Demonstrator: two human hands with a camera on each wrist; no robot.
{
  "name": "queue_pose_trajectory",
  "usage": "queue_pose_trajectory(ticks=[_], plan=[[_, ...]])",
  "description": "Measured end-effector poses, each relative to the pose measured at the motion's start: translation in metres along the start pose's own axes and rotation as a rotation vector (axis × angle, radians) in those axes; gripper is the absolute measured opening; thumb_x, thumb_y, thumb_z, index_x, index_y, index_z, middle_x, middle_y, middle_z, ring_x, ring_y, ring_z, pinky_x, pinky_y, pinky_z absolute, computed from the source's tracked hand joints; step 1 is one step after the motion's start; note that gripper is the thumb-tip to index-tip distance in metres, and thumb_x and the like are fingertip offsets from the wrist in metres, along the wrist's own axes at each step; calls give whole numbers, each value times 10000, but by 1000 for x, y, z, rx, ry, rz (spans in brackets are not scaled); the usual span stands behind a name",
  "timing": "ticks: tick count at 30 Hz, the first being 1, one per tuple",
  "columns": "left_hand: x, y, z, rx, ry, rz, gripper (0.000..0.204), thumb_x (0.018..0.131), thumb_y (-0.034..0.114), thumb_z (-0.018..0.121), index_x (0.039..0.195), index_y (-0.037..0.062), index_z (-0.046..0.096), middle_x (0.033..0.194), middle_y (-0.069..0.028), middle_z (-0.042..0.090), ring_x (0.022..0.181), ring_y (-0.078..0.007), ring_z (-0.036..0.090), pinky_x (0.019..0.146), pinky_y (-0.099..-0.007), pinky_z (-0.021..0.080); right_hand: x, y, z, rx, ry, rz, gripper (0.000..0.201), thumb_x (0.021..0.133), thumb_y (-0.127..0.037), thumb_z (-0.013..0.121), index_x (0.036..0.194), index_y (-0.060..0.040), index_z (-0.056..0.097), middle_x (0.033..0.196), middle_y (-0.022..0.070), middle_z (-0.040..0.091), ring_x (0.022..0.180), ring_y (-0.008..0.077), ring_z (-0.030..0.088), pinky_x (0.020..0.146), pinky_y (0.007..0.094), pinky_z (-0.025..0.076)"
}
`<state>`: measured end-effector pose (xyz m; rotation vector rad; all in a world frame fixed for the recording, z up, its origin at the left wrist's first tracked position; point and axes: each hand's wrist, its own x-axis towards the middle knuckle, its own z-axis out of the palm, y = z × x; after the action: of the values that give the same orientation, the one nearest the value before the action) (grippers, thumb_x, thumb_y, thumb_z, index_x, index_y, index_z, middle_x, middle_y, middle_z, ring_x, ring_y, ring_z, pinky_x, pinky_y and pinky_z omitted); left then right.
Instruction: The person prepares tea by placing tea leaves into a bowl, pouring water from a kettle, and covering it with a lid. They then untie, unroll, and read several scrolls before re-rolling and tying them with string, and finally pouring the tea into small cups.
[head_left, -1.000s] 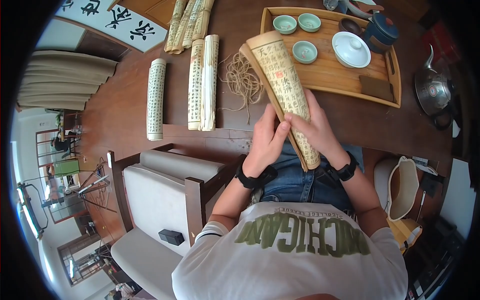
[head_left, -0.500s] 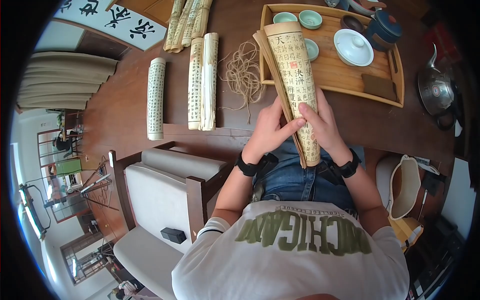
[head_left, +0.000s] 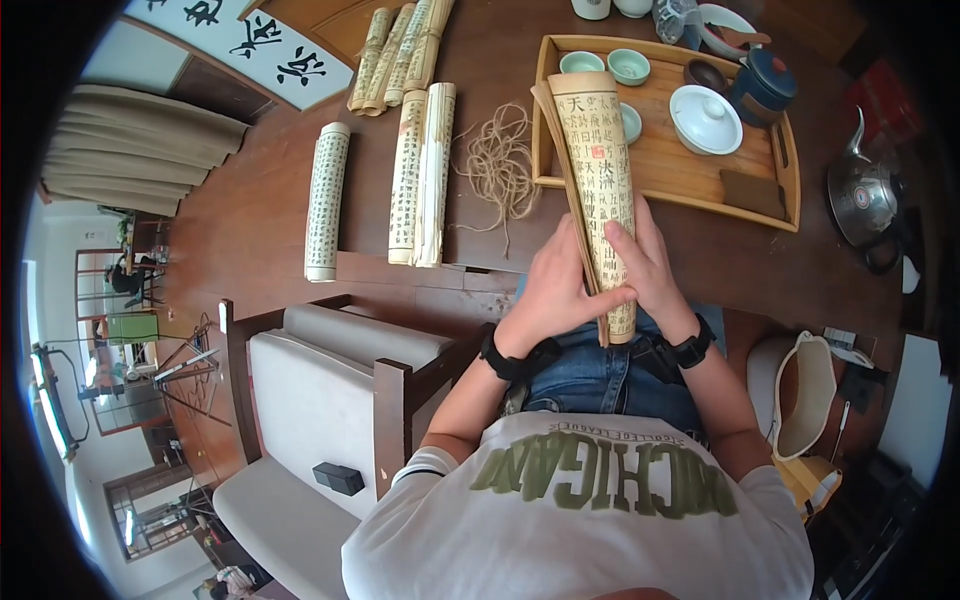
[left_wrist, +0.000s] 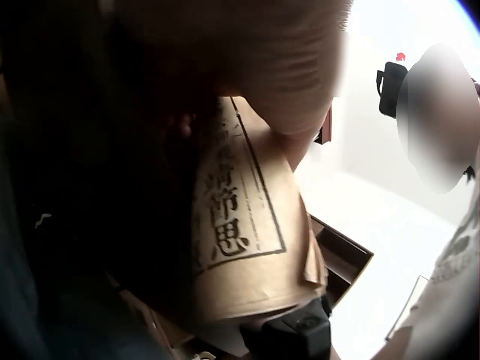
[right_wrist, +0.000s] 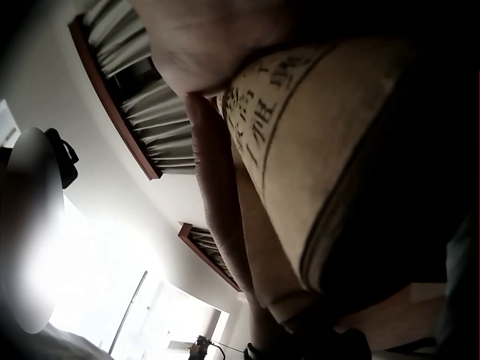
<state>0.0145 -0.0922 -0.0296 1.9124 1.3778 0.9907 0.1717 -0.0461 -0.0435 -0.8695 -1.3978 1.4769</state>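
Both hands hold a rolled sheaf of paper point(head_left: 590, 150) printed with columns of characters and a small red seal, above the lap at the table's near edge. My left hand point(head_left: 557, 287) grips its left side, the thumb reaching across the lower front. On the other side my right hand point(head_left: 652, 265) wraps the roll, thumb on the printed face. A loose paper edge stands out along the left. In the left wrist view the rolled paper point(left_wrist: 247, 217) shows large characters near its end; the right wrist view shows its curled end point(right_wrist: 322, 157). Fingers behind the roll are hidden.
Loose twine point(head_left: 497, 165) lies on the table left of the hands. Further left are more paper rolls point(head_left: 408, 180) and a single roll point(head_left: 327, 200). A wooden tray point(head_left: 650, 185) bears cups and a white lidded bowl point(head_left: 705, 118). A metal kettle point(head_left: 862, 190) stands at right.
The rolled paper has swung from leaning left to nearly upright in the head view. My left thumb has shifted down across its lower front. Both hands keep their hold.
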Motion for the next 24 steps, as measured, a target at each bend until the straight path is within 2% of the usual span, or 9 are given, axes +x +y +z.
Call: queue_pose_trajectory(ticks=[4,5,10,11,13,15,16,21,24], plan=[[-10,3,0,-373,-42,-171,1087,775,195,891,1565,-1,170,1420,-286,490,1318,-406,553,1070,-462,480,3,3,-4,-354,-55,-258,652,1047,-435,558,1477,37,428,1359,263,574,1308,382,539,1105,451,405],[-10,5,-4,-332,-54,-78,1081,815,94,832,1579,7,71,1460,-298,453,1364,-365,525,1098,-442,458,3,6,-3,-385,-61,-298,644,1050,-439,549,1471,36,439,1358,266,567,1305,404,525,1113,465,393],[-28,13,-34,-299,141,-120,1017,794,5,759,1589,20,125,1507,-190,347,1419,-281,386,1147,-408,393,2,0,0,-352,-215,-305,432,1044,-350,576,1271,15,622,1225,196,639,1153,378,594,1007,445,465],[-33,12,-46,-113,242,-99,1022,796,-18,747,1599,47,118,1459,-189,404,1333,-286,489,1064,-410,482,3,-4,0,-365,-238,-287,377,1034,-320,594,1207,10,656,1186,178,655,1117,361,611,971,430,484],[-37,14,-77,-109,474,-210,970,793,-32,737,1581,47,177,1427,-176,412,1258,-290,529,1018,-399,513,4,-9,6,-369,-188,-270,214,963,-207,688,1027,-4,709,1058,123,698,1010,296,661,853,380,528],[-39,10,-113,-151,647,-295,920,791,-46,728,1563,47,235,1395,-163,420,1184,-294,569,973,-389,543,3,-8,6,-409,-191,-241,169,934,-147,708,1037,-12,712,1063,112,698,1011,287,659,874,375,521],[-38,5,-132,-122,680,-286,864,795,-58,716,1537,22,282,1384,-177,466,1233,-288,555,994,-408,537,3,-7,6,-429,-191,-227,159,920,-117,718,1043,-16,713,1065,107,697,1011,282,659,885,372,518],[-52,-49,-190,525,516,-483,783,816,21,700,1505,-32,332,1434,-290,503,1297,-411,546,1082,-466,452,4,-3,6,-459,-178,-288,126,897,-107,725,994,-31,706,1004,95,702,966,288,664,841,390,530],[-53,-71,-198,537,460,-506,781,820,58,695,1506,-35,335,1422,-319,512,1294,-477,523,1112,-479,414,3,-3,6,-449,-176,-288,113,895,-98,722,986,-34,705,991,95,701,955,289,663,835,387,530]])
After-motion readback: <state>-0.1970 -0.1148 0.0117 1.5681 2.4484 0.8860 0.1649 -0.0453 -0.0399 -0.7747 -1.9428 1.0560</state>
